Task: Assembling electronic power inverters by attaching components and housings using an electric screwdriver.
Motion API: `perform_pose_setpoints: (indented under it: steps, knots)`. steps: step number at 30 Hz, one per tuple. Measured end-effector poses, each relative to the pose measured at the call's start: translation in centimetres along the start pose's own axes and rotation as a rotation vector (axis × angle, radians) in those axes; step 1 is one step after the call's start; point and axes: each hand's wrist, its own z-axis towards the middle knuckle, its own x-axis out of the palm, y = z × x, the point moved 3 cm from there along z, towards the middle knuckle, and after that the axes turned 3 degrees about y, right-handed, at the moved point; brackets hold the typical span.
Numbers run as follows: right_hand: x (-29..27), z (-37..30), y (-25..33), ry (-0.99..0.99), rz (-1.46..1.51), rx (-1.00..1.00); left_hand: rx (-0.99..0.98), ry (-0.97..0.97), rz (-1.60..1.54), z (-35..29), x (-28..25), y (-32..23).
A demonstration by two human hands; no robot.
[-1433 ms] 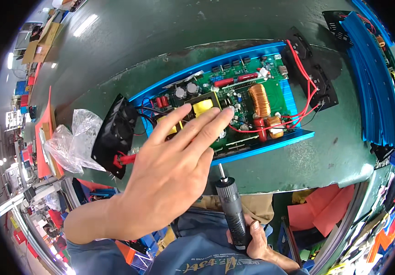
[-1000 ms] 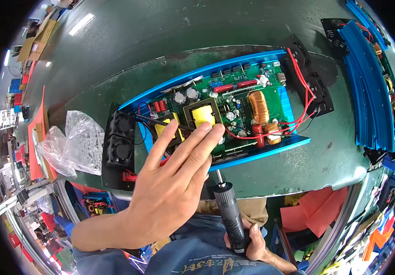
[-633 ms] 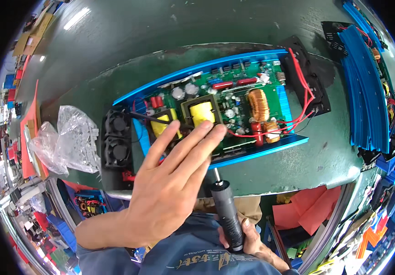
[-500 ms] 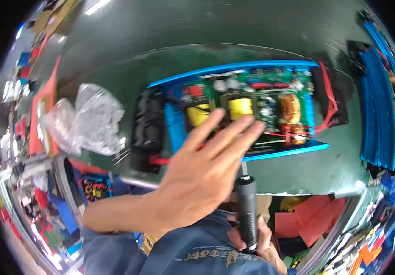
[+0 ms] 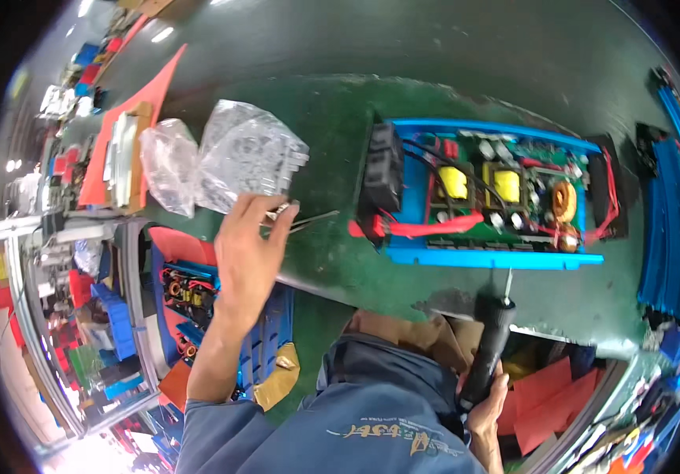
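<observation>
My left hand (image 5: 247, 257) is beside the clear plastic bags (image 5: 247, 150), thumb and fingers curled together. A small pale, shiny bit shows between the fingertips; I cannot make out what it is. Thin metal prongs, like tweezers (image 5: 316, 219), stick out beside the thumb. My right hand (image 5: 488, 403) wraps round a black powered screwdriver (image 5: 492, 340), its bit pointing up near the front edge of a blue metal housing (image 5: 490, 259). Inside the open housing are a green circuit board, yellow transformers (image 5: 506, 186), a copper coil (image 5: 564, 201) and red and black wires.
Blue housings (image 5: 660, 221) stand at the right of the green bench (image 5: 340, 265). Red sheets (image 5: 545, 399) lie below its front edge. At the left are a red board (image 5: 131, 126), a metal frame (image 5: 20, 229) and a bin with more circuit boards (image 5: 190, 288).
My left hand has moved from over the circuit board to beside the plastic bags, its fingers now curled in. The view has shifted left; the right hand still holds the screwdriver.
</observation>
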Motion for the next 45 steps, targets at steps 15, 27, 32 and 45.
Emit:
perform_pose_setpoints:
  steps: [15, 27, 32, 45]
  knots:
    - [2.5, -0.1, 2.5, 0.134, -0.264, 0.089, 0.153, 0.363, -0.398, -5.3, -0.2, -7.2]
    - [2.8, 0.5, 3.7, 0.084, -0.345, -0.071, 0.807, 0.215, -0.021, 0.6, 2.8, -14.7]
    - [2.9, 1.4, 4.6, 0.102, -0.338, -0.087, 1.089, 0.057, 0.469, 2.0, 2.8, -17.3]
    - [6.5, -0.6, 1.9, 0.366, 0.353, 0.229, 0.901, 0.553, 0.122, 4.4, 4.7, -17.4]
